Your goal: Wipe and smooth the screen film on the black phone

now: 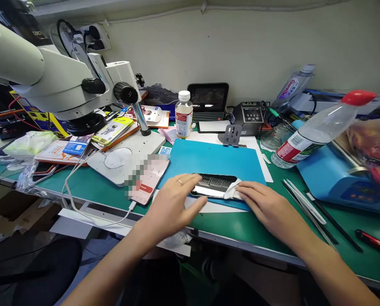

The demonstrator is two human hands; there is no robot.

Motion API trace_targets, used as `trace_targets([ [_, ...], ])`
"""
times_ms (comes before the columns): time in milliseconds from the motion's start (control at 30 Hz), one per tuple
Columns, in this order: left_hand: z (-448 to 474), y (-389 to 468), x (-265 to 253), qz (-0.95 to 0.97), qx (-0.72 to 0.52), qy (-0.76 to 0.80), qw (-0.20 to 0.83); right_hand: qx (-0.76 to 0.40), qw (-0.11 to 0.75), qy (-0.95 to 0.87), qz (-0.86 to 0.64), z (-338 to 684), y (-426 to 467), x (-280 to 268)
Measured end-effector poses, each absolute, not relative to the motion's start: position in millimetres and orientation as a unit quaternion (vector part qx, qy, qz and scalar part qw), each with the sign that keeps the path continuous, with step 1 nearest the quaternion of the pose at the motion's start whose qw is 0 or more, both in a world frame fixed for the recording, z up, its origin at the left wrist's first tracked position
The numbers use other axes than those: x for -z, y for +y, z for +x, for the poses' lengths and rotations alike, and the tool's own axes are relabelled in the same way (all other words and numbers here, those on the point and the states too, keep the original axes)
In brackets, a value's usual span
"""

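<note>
A dark glossy smartphone (213, 183) lies on its side across the front of a blue mat (215, 159), its glass reflecting light. My right hand (262, 202) pinches a folded white cloth or tissue (233, 190) and rests it on the phone's right end. Over the left end reaches my left hand (177, 202), thumb and fingers apart, a ring on one finger; whether it touches the phone I cannot tell. Left of the mat, a second phone (151, 180) with a lit pinkish screen is plugged into a white cable (126, 216).
A microscope (72, 80) on a white base (113, 163) stands at the left. Behind the mat are a small bottle (184, 114) and a metal holder (232, 135). To the right, a red-capped bottle (317, 131) leans near a blue machine (330, 178) and tweezers (306, 202).
</note>
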State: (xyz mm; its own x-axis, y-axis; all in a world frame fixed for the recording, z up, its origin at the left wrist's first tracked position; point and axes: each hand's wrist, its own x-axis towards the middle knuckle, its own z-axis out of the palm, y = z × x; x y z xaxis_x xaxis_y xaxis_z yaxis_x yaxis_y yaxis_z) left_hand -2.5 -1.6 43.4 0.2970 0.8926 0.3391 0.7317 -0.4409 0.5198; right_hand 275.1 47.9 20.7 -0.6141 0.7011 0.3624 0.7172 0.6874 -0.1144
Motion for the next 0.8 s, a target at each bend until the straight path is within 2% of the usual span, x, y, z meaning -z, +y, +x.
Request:
trace_targets([
  [133, -9, 14, -19, 0.788, -0.221, 0.557, 0.14, 0.007, 0.205, -0.893, -0.4, 275, 79, -37],
  [300, -9, 21, -15, 0.792, -0.215, 0.542, 0.184, 0.006, 0.287, -0.854, -0.434, 259, 127, -52],
  [467, -9, 24, -16, 0.777, -0.252, 0.537, 0.21, -0.054, 0.277, -0.871, -0.402, 251, 142, -33],
  [633, -6, 31, -26, 0.783, -0.294, 0.51, 0.199, -0.071, 0.334, -0.85, -0.401, 256, 124, -25],
  [800, 11, 37, -41, 0.768, -0.383, 0.447, 0.251, -0.193, 0.27, -0.895, -0.297, 249, 107, -29],
])
